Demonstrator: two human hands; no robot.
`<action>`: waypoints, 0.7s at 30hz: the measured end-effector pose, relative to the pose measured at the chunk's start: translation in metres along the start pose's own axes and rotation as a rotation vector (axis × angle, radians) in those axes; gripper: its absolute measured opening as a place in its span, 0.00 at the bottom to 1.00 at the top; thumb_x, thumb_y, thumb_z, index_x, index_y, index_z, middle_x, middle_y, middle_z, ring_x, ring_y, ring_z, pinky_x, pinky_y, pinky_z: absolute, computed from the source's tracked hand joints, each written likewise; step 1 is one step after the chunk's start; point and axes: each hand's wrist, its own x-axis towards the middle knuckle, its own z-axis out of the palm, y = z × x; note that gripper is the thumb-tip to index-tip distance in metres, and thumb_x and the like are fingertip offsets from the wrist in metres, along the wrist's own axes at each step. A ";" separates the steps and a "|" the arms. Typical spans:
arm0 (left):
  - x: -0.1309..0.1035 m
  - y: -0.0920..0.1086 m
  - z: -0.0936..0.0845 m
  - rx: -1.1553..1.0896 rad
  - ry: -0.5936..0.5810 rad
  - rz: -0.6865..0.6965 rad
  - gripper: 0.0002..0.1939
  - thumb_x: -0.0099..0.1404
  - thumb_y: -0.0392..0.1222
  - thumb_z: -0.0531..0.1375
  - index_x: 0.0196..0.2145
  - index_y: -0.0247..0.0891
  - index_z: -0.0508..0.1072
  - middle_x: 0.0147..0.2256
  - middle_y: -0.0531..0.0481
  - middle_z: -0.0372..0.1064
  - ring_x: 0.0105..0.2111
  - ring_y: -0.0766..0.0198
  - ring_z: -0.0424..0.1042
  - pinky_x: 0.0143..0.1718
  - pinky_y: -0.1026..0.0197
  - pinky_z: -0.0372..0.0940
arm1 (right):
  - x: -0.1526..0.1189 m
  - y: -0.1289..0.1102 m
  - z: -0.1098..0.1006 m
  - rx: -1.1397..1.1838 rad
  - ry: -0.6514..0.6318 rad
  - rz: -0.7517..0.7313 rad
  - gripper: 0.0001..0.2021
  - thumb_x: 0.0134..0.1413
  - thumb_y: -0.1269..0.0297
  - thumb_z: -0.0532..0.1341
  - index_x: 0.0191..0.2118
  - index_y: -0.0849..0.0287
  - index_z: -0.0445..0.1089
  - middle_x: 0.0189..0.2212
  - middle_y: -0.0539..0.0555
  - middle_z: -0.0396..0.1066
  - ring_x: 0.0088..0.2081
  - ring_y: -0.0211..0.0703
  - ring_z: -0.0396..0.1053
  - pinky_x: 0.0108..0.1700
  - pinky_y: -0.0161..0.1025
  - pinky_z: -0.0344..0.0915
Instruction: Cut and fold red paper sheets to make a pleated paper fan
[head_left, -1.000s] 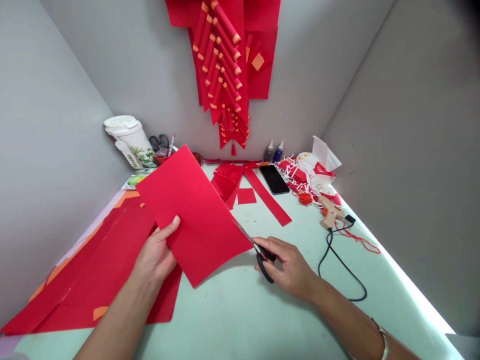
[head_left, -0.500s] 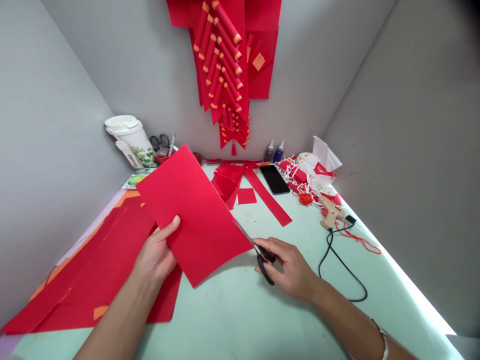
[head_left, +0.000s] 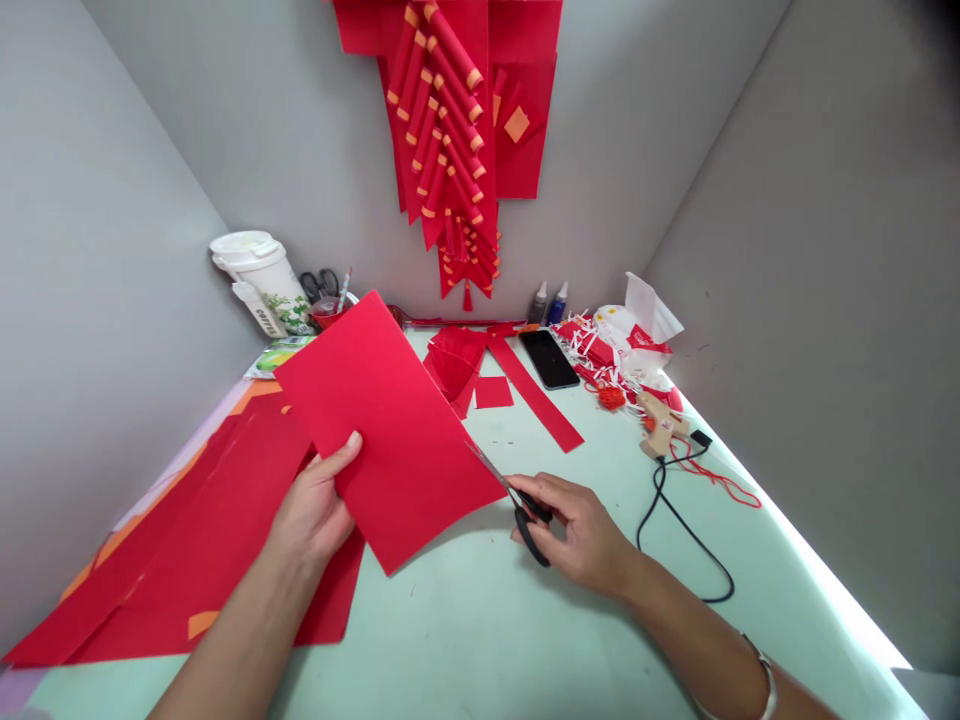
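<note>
A large sheet of red paper (head_left: 405, 430) is tilted above the table, gripped along its left edge by my left hand (head_left: 319, 500). The thumb lies on top and the other fingers go underneath, out of sight. My right hand (head_left: 581, 530) holds black-handled scissors (head_left: 534, 525), with fingers in the loops. Their blades lie along the sheet's right edge, near its lower right corner. Beneath my left forearm, larger red sheets (head_left: 187, 510) with orange pieces cover the table's left side.
Behind the sheet are a folded red fan (head_left: 456, 362), a small red square (head_left: 493, 392), a red strip (head_left: 536, 395) and a phone (head_left: 550, 359). A glue gun (head_left: 661, 425) with a black cord lies right. A white bucket (head_left: 259, 275) stands back left; paper firecrackers (head_left: 442, 120) hang on the wall.
The red sheet and my left hand have shifted very slightly to the right. The scissors remain at the sheet's right edge, their handles a touch closer together.
</note>
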 end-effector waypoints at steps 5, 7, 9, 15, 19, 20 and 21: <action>-0.001 0.000 0.003 -0.001 0.004 -0.004 0.14 0.62 0.27 0.59 0.44 0.34 0.76 0.38 0.41 0.79 0.36 0.52 0.80 0.45 0.51 0.74 | 0.000 -0.002 0.000 0.002 0.003 -0.006 0.23 0.52 0.74 0.58 0.55 0.54 0.69 0.29 0.50 0.66 0.30 0.38 0.67 0.36 0.35 0.67; -0.002 0.000 0.005 -0.006 0.009 -0.002 0.14 0.62 0.27 0.59 0.44 0.34 0.76 0.37 0.41 0.79 0.36 0.52 0.80 0.45 0.51 0.74 | 0.000 -0.002 0.001 0.010 0.009 -0.001 0.24 0.52 0.75 0.57 0.56 0.55 0.68 0.30 0.50 0.67 0.30 0.38 0.67 0.36 0.36 0.67; -0.003 0.000 0.007 -0.012 0.024 -0.002 0.14 0.62 0.26 0.59 0.44 0.34 0.76 0.37 0.42 0.79 0.37 0.52 0.80 0.46 0.52 0.74 | 0.000 -0.002 0.002 0.017 0.014 0.004 0.24 0.52 0.75 0.57 0.56 0.55 0.68 0.30 0.51 0.68 0.30 0.38 0.68 0.37 0.36 0.68; -0.005 0.000 0.009 -0.021 0.048 0.005 0.15 0.62 0.26 0.60 0.46 0.34 0.75 0.39 0.41 0.79 0.39 0.51 0.79 0.47 0.51 0.73 | 0.000 0.000 0.003 0.024 0.012 0.018 0.24 0.52 0.74 0.57 0.56 0.55 0.68 0.30 0.50 0.69 0.30 0.38 0.68 0.37 0.36 0.69; -0.004 0.000 0.008 -0.014 0.041 0.003 0.15 0.62 0.26 0.59 0.46 0.34 0.75 0.39 0.41 0.79 0.41 0.51 0.79 0.47 0.52 0.73 | 0.000 0.001 0.003 0.047 0.011 0.030 0.24 0.53 0.75 0.57 0.56 0.54 0.68 0.30 0.50 0.68 0.31 0.37 0.69 0.37 0.35 0.69; -0.004 0.000 0.008 -0.011 0.041 0.006 0.15 0.62 0.26 0.59 0.46 0.34 0.75 0.39 0.41 0.79 0.41 0.51 0.79 0.47 0.52 0.73 | 0.000 0.001 0.003 0.051 0.011 0.033 0.24 0.53 0.75 0.57 0.56 0.54 0.68 0.30 0.50 0.67 0.31 0.37 0.69 0.37 0.35 0.69; -0.005 0.000 0.009 -0.010 0.040 0.009 0.15 0.62 0.26 0.59 0.46 0.35 0.75 0.39 0.41 0.79 0.41 0.51 0.79 0.47 0.52 0.73 | 0.000 0.000 0.003 0.052 0.013 0.035 0.24 0.53 0.75 0.57 0.56 0.54 0.68 0.30 0.50 0.67 0.31 0.37 0.70 0.37 0.35 0.69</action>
